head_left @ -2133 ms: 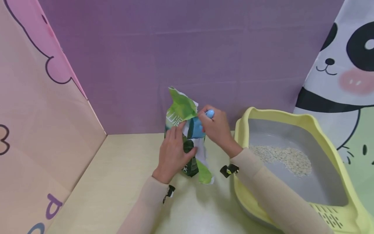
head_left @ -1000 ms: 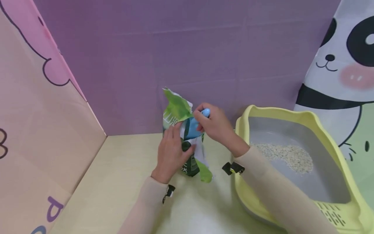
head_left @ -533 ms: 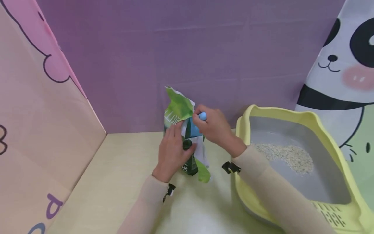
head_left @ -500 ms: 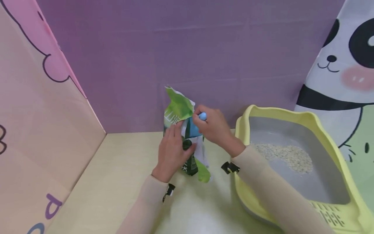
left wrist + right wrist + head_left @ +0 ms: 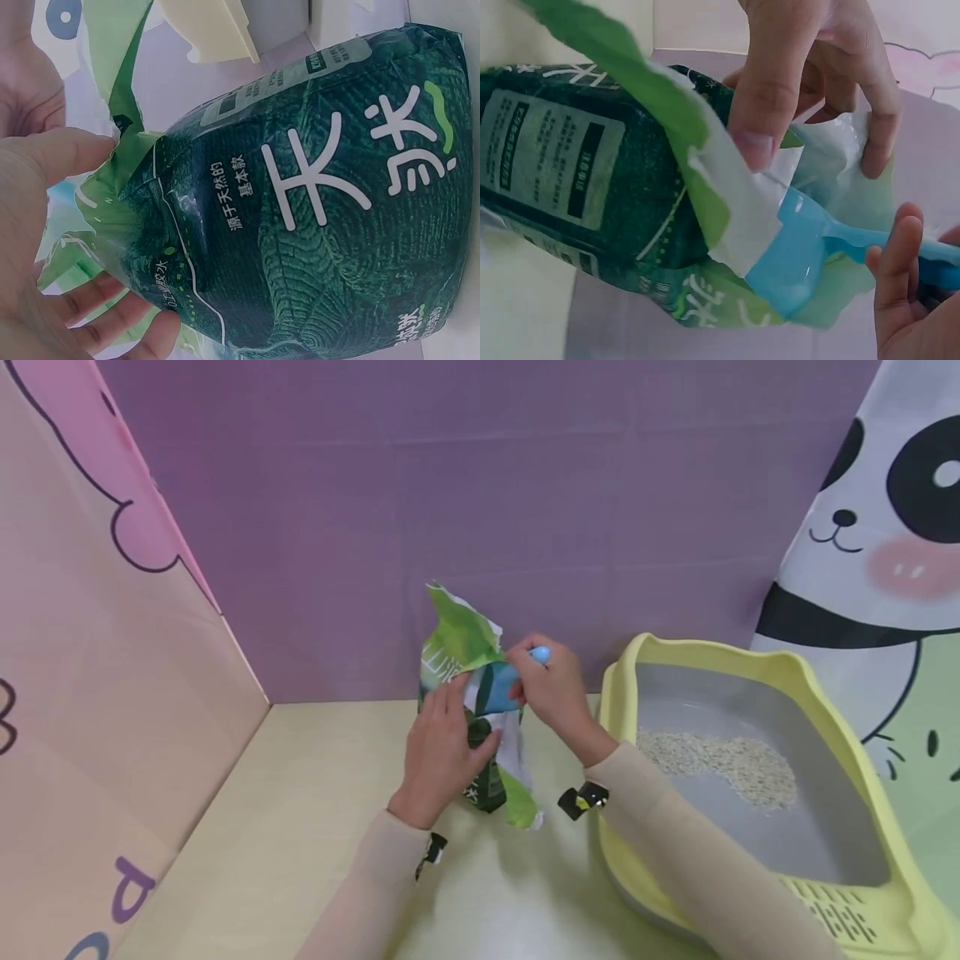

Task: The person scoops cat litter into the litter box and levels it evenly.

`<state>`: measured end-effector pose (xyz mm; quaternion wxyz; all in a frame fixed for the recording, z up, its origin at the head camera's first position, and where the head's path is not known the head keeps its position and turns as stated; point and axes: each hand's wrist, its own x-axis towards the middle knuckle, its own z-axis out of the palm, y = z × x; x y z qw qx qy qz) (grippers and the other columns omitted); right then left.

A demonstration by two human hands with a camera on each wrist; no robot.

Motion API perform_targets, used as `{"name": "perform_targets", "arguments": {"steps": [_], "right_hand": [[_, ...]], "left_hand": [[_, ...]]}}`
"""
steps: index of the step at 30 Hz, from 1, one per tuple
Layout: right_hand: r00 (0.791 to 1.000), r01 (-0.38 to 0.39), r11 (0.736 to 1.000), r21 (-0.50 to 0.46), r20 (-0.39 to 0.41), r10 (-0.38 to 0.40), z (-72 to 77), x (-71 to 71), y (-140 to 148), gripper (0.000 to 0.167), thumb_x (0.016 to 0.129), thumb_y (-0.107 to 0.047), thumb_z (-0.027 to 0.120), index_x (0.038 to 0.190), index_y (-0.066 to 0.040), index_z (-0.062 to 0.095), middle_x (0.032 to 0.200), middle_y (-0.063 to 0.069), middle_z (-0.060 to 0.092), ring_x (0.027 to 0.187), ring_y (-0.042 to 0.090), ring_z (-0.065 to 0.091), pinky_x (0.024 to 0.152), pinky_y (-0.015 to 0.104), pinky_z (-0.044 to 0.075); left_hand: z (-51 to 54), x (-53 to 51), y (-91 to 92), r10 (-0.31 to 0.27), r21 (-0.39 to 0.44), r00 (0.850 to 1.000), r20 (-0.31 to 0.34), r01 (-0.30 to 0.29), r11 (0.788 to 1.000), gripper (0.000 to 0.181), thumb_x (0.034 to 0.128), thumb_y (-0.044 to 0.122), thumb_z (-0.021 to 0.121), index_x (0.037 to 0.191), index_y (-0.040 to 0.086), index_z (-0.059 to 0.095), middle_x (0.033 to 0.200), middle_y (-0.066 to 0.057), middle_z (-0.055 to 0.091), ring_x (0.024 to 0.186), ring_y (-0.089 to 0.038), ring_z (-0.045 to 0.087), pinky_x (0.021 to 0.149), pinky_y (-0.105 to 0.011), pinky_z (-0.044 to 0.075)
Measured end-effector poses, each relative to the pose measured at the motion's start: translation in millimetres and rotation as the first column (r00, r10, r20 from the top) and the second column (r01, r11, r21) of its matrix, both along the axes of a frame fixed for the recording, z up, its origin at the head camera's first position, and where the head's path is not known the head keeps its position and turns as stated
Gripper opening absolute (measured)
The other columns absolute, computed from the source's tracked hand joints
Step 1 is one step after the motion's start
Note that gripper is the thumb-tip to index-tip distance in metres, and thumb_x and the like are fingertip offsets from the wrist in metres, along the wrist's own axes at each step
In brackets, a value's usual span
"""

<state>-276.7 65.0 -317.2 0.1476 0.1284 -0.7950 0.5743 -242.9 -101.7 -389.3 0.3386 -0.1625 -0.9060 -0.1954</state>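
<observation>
Shifting slightly rightward compared with half a second ago, your right hand (image 5: 555, 689) brings the handle end of the blue scoop (image 5: 791, 251) a little nearer the yellow-rimmed tray (image 5: 619, 710); the green bag (image 5: 322, 217) and your left hand (image 5: 442, 753) look nearly unchanged. You have the right fingers curled around the handle, with the scoop's head in the bag's torn mouth. Your left hand grips the bag near that opening, thumb on one side, fingers on the other. The bag stands on the desk (image 5: 322, 768), left of the tray, which holds pale pellets (image 5: 723, 762).
</observation>
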Motion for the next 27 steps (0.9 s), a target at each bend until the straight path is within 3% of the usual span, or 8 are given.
{"name": "perform_targets", "arguments": {"steps": [5, 8, 13, 17, 22, 23, 25, 27], "right_hand": [[0.997, 0.031, 0.985, -0.17, 0.069, -0.019, -7.1, -9.0, 3.4, 0.028, 0.095, -0.021, 0.053, 0.097, 0.001, 0.07, 0.057, 0.0, 0.063, 0.047, 0.013, 0.061, 0.049, 0.029, 0.055], [0.994, 0.023, 0.957, -0.288, 0.113, 0.01, -11.1, -11.8, 4.5, 0.027, 0.097, -0.019, 0.053, 0.101, 0.003, 0.068, 0.058, -0.001, 0.063, 0.047, 0.01, 0.06, 0.048, 0.026, 0.053], [0.975, 0.072, 0.874, -0.48, 0.219, 0.04, -18.6, -13.1, 4.0, 0.023, 0.1, -0.015, 0.049, 0.105, 0.001, 0.066, 0.059, -0.002, 0.065, 0.048, 0.008, 0.061, 0.048, 0.022, 0.052], [0.961, 0.115, 0.816, -0.567, 0.27, 0.052, -20.4, -11.5, 2.0, 0.024, 0.1, -0.012, 0.046, 0.102, 0.002, 0.065, 0.06, -0.002, 0.064, 0.049, 0.008, 0.062, 0.049, 0.022, 0.053], [0.935, 0.17, 0.716, -0.677, 0.341, 0.101, -18.8, -10.0, 0.7, 0.018, 0.099, -0.012, 0.05, 0.093, -0.002, 0.063, 0.059, 0.0, 0.064, 0.049, 0.009, 0.062, 0.049, 0.02, 0.053], [0.928, 0.175, 0.708, -0.684, 0.354, 0.112, -18.2, -9.6, 0.8, 0.017, 0.098, -0.012, 0.05, 0.093, -0.002, 0.063, 0.059, 0.001, 0.064, 0.049, 0.009, 0.062, 0.05, 0.02, 0.053], [0.921, 0.147, 0.735, -0.662, 0.363, 0.143, -16.3, -9.5, 2.3, 0.017, 0.1, -0.013, 0.049, 0.096, -0.002, 0.062, 0.061, 0.001, 0.064, 0.051, 0.01, 0.063, 0.052, 0.021, 0.055], [0.911, 0.074, 0.805, -0.589, 0.368, 0.186, -12.8, -11.2, 5.7, 0.018, 0.101, -0.014, 0.049, 0.102, 0.0, 0.061, 0.064, 0.001, 0.065, 0.054, 0.01, 0.065, 0.056, 0.023, 0.057]], "left_hand": [[-1.4, -0.4, -1.0, -0.001, -0.003, 1.0, -0.016, 0.001, 1.0, 0.087, 0.0825, 0.041, 0.082, 0.15, 0.006, 0.039, 0.127, -0.016, 0.061, 0.105, -0.031, 0.06, 0.075, -0.042, 0.058], [-2.1, -1.1, -1.1, 0.001, 0.002, 1.0, -0.015, -0.001, 1.0, 0.087, 0.0825, 0.041, 0.082, 0.149, 0.005, 0.038, 0.128, -0.017, 0.06, 0.106, -0.031, 0.06, 0.075, -0.043, 0.058], [-2.3, -1.4, -1.5, 0.001, 0.014, 1.0, -0.005, -0.001, 1.0, 0.088, 0.0822, 0.041, 0.082, 0.149, 0.003, 0.038, 0.13, -0.018, 0.059, 0.105, -0.031, 0.06, 0.075, -0.043, 0.058], [-2.5, -0.5, -1.5, 0.0, 0.019, 1.0, -0.015, 0.001, 1.0, 0.087, 0.0823, 0.04, 0.082, 0.148, 0.003, 0.04, 0.129, -0.017, 0.06, 0.105, -0.031, 0.06, 0.075, -0.043, 0.058], [-2.4, -0.8, -0.4, -0.006, 0.004, 0.999, -0.037, 0.006, 1.0, 0.084, 0.0837, 0.042, 0.079, 0.148, 0.002, 0.041, 0.128, -0.017, 0.06, 0.105, -0.031, 0.06, 0.076, -0.043, 0.057], [-2.4, -1.0, -0.3, -0.006, 0.002, 0.999, -0.043, 0.006, 1.0, 0.084, 0.0839, 0.043, 0.078, 0.148, 0.002, 0.041, 0.129, -0.017, 0.06, 0.105, -0.032, 0.06, 0.077, -0.043, 0.057], [-1.5, -1.1, -0.4, -0.008, 0.008, 0.999, -0.053, 0.008, 1.0, 0.083, 0.0844, 0.044, 0.077, 0.147, 0.001, 0.042, 0.128, -0.018, 0.06, 0.104, -0.032, 0.06, 0.078, -0.044, 0.057], [-0.4, -1.0, -1.0, -0.006, 0.018, 0.998, -0.055, 0.007, 1.0, 0.083, 0.0854, 0.045, 0.076, 0.147, 0.001, 0.042, 0.127, -0.018, 0.06, 0.102, -0.031, 0.061, 0.079, -0.044, 0.057]]}}
